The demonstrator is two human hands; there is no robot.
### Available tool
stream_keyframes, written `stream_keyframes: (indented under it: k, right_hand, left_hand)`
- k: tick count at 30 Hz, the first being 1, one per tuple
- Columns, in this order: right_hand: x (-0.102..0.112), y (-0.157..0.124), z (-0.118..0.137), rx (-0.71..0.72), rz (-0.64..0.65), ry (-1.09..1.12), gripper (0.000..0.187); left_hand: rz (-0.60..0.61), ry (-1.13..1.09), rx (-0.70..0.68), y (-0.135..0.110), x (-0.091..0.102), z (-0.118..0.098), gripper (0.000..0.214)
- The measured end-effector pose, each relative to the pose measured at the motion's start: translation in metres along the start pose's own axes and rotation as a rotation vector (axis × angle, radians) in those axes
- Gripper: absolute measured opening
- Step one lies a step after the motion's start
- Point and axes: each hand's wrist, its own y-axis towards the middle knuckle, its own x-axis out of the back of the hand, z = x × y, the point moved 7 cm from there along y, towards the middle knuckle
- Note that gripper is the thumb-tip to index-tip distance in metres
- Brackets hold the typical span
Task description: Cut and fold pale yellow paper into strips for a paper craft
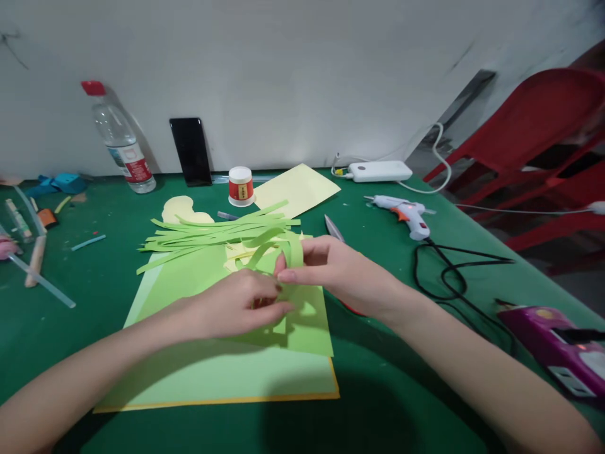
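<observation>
A light-green paper strip is bent into a loop between my two hands. My right hand pinches it between thumb and fingers. Beside it, my left hand has its fingers curled in on the lower part of the strip; the exact grip is partly hidden. Both are over a stack of green paper sheets. Just beyond lies a pile of cut green strips, with pale yellow paper pieces near the fingers. Scissors lie partly under my right hand.
At the back stand a water bottle, a black phone and a paper cup, near a yellow sheet. On the right are a glue gun with black cable, a white power strip and a purple box.
</observation>
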Motion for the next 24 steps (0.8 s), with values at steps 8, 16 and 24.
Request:
stream_keyframes:
  k: [8, 16, 24]
  right_hand:
    - [0.05, 0.0, 0.017, 0.133, -0.381, 0.365, 0.017]
    - [0.082, -0.011, 0.039, 0.274, -0.558, 0.242, 0.016]
    - [0.11, 0.011, 0.014, 0.2, -0.56, 0.16, 0.031]
  left_hand:
    - [-0.073, -0.025, -0.006, -0.009, 0.028, -0.009, 0.032]
    - [-0.152, -0.167, 0.134, -0.022, 0.082, 0.016, 0.032]
    - [-0.084, -0.145, 0.291, -0.04, 0.095, 0.07, 0.033]
